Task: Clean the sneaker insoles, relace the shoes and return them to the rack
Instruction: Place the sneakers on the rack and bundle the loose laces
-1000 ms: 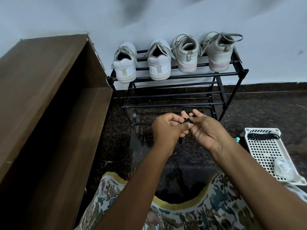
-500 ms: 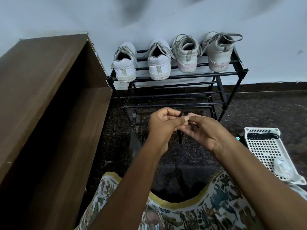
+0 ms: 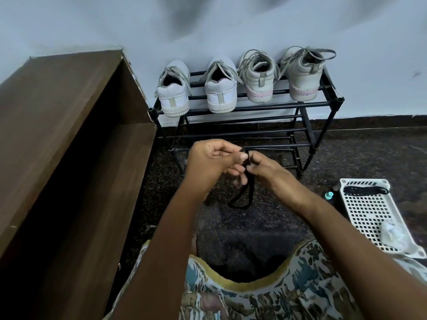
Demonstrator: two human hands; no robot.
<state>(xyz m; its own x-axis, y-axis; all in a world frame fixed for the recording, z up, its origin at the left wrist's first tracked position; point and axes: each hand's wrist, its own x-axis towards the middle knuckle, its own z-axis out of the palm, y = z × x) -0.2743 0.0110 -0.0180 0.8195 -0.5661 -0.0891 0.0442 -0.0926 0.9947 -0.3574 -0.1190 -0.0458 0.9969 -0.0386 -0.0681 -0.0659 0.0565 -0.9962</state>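
Several pale laced sneakers stand heels-out on the top tier of the black metal rack (image 3: 249,108): two white ones (image 3: 173,98) at the left and two grey-pink ones (image 3: 260,82) at the right. In front of the rack, above the dark floor, my left hand (image 3: 208,162) and my right hand (image 3: 265,168) meet. Between them they pinch a black lace (image 3: 249,188), whose loop hangs down below my fingers. The pinched part of the lace is mostly hidden by my fingers.
A brown wooden cabinet (image 3: 57,146) fills the left side. At the right a white perforated tray (image 3: 369,209) lies on the floor, holding a black item (image 3: 364,190) and a crumpled white wad (image 3: 394,234). A small teal-capped object (image 3: 329,195) stands beside the tray.
Both hands have stayed together in front of the rack. The black lace, barely visible earlier, now hangs in a longer loop below my fingers.
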